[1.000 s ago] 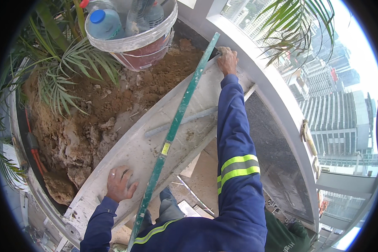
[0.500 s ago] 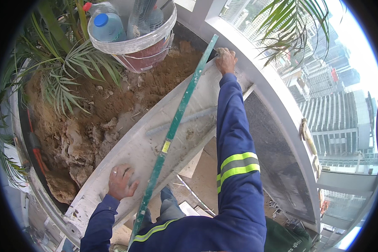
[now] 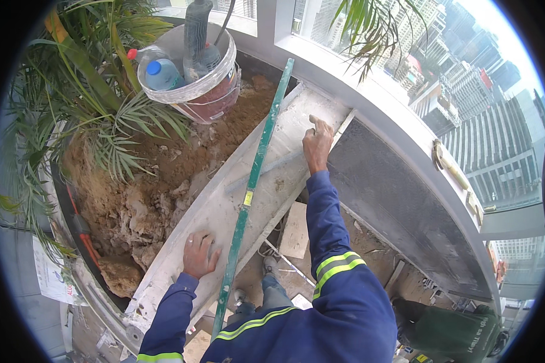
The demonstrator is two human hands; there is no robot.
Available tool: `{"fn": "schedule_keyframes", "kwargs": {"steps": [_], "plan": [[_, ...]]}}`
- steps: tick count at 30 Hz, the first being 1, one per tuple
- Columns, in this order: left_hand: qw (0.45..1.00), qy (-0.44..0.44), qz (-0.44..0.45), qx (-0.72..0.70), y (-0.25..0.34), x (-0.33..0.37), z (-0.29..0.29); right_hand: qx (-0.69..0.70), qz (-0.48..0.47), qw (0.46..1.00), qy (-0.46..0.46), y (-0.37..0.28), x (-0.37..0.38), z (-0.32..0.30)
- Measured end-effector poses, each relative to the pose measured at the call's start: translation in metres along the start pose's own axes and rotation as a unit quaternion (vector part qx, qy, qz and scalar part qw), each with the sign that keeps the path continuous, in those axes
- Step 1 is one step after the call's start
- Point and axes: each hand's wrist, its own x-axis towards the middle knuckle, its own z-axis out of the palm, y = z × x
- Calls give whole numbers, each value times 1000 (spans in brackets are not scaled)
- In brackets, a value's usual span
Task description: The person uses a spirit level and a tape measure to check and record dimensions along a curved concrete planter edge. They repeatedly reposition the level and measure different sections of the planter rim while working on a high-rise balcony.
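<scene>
back along the white ledge (image 3: pixel 224 209) comes the right hand (image 3: pixel 318 144), half-curled; left hand (image 3: pixel 201 254) lies spread on it beside the green spirit level (image 3: pixel 253 181).

Daylight is bright; the sky (image 3: pixel 507 37) glares white at upper right; outer lines bow.

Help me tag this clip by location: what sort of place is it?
Probably a high-rise balcony or terrace under construction: city towers outside, palm fronds over bare soil, and a green level crossing a pale ledge.
</scene>
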Motion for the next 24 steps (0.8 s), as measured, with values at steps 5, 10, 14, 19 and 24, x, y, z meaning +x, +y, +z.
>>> {"fn": "schedule_keyframes", "kwargs": {"steps": [5, 10, 14, 19, 24], "plan": [[1000, 17, 7, 3, 3, -5, -2, 29, -2, 999, 14, -43, -81, -57], [999, 28, 9, 17, 0, -12, 3, 49, -7, 999, -5, -78, -140, -103], [999, 45, 16, 11, 1, -12, 3, 50, -16, 998, -36, -96, -166, -128], [998, 52, 22, -11, -4, -9, 0, 29, -31, 999, 1, -84, -165, -142], [999, 39, 35, -9, 0, -18, -5, -46, -58, 997, 20, -76, -124, -159]]}}
